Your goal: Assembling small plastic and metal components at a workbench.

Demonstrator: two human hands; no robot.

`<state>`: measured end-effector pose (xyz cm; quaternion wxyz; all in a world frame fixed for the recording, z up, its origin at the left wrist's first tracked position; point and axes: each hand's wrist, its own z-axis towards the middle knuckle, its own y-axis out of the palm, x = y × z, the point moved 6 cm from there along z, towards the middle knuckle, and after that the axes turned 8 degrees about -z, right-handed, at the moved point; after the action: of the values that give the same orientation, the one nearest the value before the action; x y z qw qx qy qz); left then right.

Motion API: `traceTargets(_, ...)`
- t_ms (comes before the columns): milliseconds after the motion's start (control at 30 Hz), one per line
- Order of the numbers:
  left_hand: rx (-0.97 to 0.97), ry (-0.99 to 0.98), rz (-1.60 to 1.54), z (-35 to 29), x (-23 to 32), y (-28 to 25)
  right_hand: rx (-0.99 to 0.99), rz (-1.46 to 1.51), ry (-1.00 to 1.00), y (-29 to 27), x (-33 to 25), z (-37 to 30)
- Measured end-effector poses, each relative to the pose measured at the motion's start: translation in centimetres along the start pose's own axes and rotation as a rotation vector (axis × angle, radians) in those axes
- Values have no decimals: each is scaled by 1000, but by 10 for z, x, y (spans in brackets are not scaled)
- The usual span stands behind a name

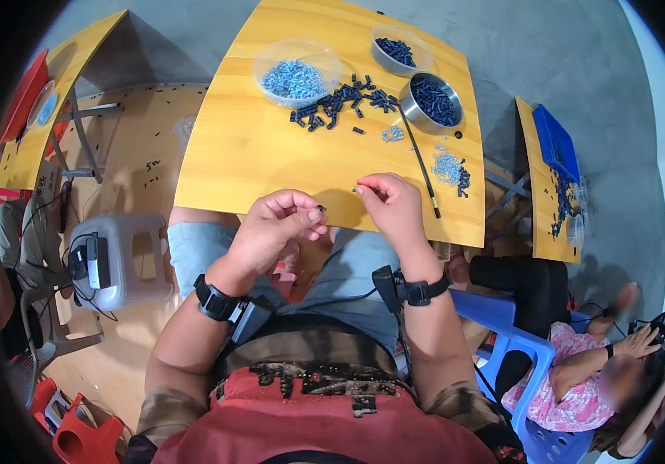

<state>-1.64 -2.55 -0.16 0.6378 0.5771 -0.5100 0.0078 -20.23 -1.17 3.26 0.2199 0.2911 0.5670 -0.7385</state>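
Observation:
Over the near edge of the wooden table, my left hand pinches a small dark plastic piece between thumb and forefinger. A short gap separates it from my right hand, whose thumb and forefinger are pressed together on something too small to make out. Beyond my hands lies a loose heap of dark blue plastic pieces. To the right are a small cluster of silvery parts and a larger pile of pale, shiny parts, with dark bits beside it.
A clear bowl of light blue parts, a clear tub and a metal bowl of dark pieces stand at the back. A thin black rod lies on the right. Another person sits at right, near a blue chair.

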Motion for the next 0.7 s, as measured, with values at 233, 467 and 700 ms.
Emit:
traceTargets(233, 40, -47, 33, 17, 0, -2, 22, -146, 16, 7, 36, 39)
traceTargets(467, 53, -48, 67, 36, 6, -3, 3, -227, 36, 15, 28, 64)
traceTargets(700, 62, -9, 176, 53, 10, -11, 63, -298, -45, 18, 27, 72)
